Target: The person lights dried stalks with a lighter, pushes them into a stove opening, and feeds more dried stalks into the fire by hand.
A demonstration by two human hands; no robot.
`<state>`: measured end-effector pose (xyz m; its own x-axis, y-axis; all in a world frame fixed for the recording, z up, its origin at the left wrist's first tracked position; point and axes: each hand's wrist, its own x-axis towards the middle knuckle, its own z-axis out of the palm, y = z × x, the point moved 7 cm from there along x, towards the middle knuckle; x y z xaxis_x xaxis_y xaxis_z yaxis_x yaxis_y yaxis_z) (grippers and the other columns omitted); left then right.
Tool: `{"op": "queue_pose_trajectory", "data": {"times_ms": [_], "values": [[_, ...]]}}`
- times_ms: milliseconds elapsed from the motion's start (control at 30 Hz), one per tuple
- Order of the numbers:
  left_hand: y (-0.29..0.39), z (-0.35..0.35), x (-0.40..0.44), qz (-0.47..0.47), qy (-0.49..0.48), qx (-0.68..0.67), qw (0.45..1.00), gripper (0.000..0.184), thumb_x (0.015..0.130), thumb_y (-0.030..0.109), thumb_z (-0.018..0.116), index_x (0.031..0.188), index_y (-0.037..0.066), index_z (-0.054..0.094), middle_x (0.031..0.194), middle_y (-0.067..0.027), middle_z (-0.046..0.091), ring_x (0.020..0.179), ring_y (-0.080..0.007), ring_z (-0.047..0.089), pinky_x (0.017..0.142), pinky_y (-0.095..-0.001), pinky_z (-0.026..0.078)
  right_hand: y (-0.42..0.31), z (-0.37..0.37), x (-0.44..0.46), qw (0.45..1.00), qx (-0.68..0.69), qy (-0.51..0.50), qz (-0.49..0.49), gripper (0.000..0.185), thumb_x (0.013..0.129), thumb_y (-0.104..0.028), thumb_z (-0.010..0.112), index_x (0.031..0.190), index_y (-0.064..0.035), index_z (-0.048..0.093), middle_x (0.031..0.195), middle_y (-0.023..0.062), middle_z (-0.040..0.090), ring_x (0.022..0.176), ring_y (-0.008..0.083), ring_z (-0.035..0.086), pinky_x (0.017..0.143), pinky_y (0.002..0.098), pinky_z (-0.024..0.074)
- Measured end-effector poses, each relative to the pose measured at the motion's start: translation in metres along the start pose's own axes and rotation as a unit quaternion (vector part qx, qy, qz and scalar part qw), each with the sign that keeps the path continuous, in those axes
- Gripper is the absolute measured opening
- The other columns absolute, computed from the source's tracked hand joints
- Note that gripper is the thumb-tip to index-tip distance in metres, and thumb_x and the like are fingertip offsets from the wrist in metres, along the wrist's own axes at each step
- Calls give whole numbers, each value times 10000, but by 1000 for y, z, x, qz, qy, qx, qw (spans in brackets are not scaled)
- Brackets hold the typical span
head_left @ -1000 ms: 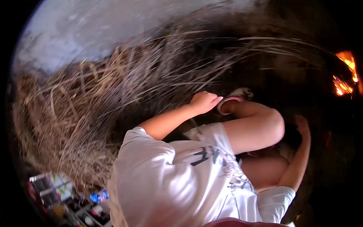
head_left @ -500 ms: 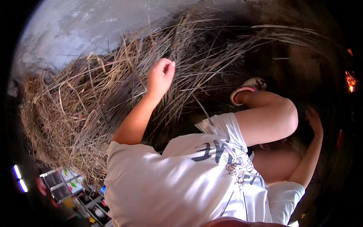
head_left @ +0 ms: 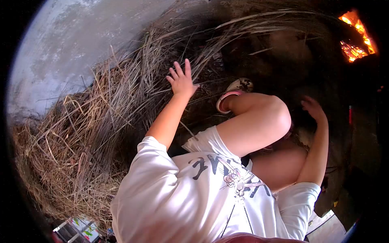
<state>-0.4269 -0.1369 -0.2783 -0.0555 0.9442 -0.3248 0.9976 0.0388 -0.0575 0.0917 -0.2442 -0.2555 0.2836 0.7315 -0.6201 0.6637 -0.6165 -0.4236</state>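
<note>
The heap of dry stalks (head_left: 101,121) fills the left side of the view, banked against a grey wall (head_left: 73,52). The left hand (head_left: 182,84) is over the upper right edge of this heap, so most of the stalks lie to its left and below it, with others passing behind its fingertips. It is unclenched and grasps nothing: 4 fingers are spread apart and the thumb points out to the side. Whether the palm touches the stalks I cannot tell.

The right hand (head_left: 314,107) is on the far side of the raised knee (head_left: 279,115), well apart from the heap. It is in deep shadow, and I cannot tell whether it grasps anything.

Between the 2 hands is 1 shoe (head_left: 240,86), pale with dark marks. Some long stalks (head_left: 259,18) arch along the top from the heap towards a fire (head_left: 358,38) at the upper right, beyond the right hand. Near that hand, to its right, a thin red object (head_left: 350,115) shows.
</note>
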Motion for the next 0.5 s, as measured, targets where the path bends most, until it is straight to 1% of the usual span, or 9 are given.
{"op": "queue_pose_trajectory", "data": {"times_ms": [100, 167, 200, 267, 300, 367, 400, 433, 500], "values": [[-4, 4, 21, -35, -25, -12, 999, 1131, 685, 460, 717, 1408, 163, -100, 1426, -283, 73, 1273, -465, 226, 982, -551, 268, 17, 4, 23, 998, 17, -18, -50, 509, 845, -270, 566, 1284, -53, 430, 1118, 93, 572, 825, 160, 579, 754, 302, 454], [-7, 9, 36, -46, -43, -27, 998, 1149, 684, 457, 719, 1402, 167, -129, 1419, -281, 127, 1223, -427, 348, 952, -525, 325, 10, 0, 15, 1000, -3, -5, -27, 506, 843, -264, 567, 1279, -46, 431, 1121, 92, 571, 810, 155, 575, 754, 302, 456], [-8, 5, 41, -44, -42, -26, 998, 1149, 684, 457, 719, 1402, 167, -129, 1419, -281, 127, 1223, -427, 348, 952, -525, 325, 4, 0, 8, 1000, -24, 3, -5, 503, 842, -259, 568, 1274, -39, 433, 1123, 90, 570, 794, 150, 572, 754, 301, 458], [-13, 7, 48, -59, -108, -62, 990, 1014, 777, 405, 646, 1408, 155, -107, 1347, -250, 334, 1119, -363, 489, 899, -461, 411, 18, 0, 19, 1000, -11, 3, -13, 498, 842, -257, 567, 1271, -40, 436, 1125, 88, 569, 788, 149, 572, 756, 304, 459], [-15, 5, 53, -58, -106, -62, 991, 1014, 777, 405, 646, 1408, 155, -107, 1347, -250, 334, 1119, -363, 489, 899, -461, 411, 20, 0, 23, 1000, 1, 2, -22, 493, 842, -254, 567, 1268, -41, 439, 1128, 85, 568, 783, 149, 572, 757, 308, 460], [-20, 7, 61, -55, -132, -48, 989, 771, 819, 235, 576, 1415, 123, 99, 1168, -203, 538, 992, -315, 581, 829, -416, 449, 29, 0, 28, 1000, 7, 6, -17, 492, 841, -257, 567, 1267, -45, 441, 1126, 81, 568, 779, 150, 569, 756, 307, 460], [-21, -3, 61, -32, -55, -23, 998, 549, 834, 139, 497, 1343, 95, 297, 1043, -170, 607, 967, -312, 592, 794, -403, 465, 32, 0, 29, 1000, 12, 7, -13, 490, 841, -259, 568, 1266, -49, 443, 1123, 78, 569, 775, 152, 567, 755, 307, 460], [-25, -9, 59, -29, -62, -31, 997, 433, 828, 129, 495, 1246, 78, 393, 1030, -181, 606, 962, -316, 592, 787, -422, 464, 31, -2, 26, 1000, 15, 10, -11, 490, 841, -259, 568, 1266, -49, 443, 1123, 78, 569, 775, 152, 567, 755, 307, 460], [-35, -26, 50, -26, -35, -20, 999, 363, 823, 112, 483, 1180, 62, 437, 985, -193, 616, 945, -327, 595, 775, -439, 461, 28, 1, 22, 1000, -7, 0, -5, 488, 843, -272, 570, 1262, -55, 447, 1121, 79, 566, 791, 158, 564, 758, 307, 458]]}}
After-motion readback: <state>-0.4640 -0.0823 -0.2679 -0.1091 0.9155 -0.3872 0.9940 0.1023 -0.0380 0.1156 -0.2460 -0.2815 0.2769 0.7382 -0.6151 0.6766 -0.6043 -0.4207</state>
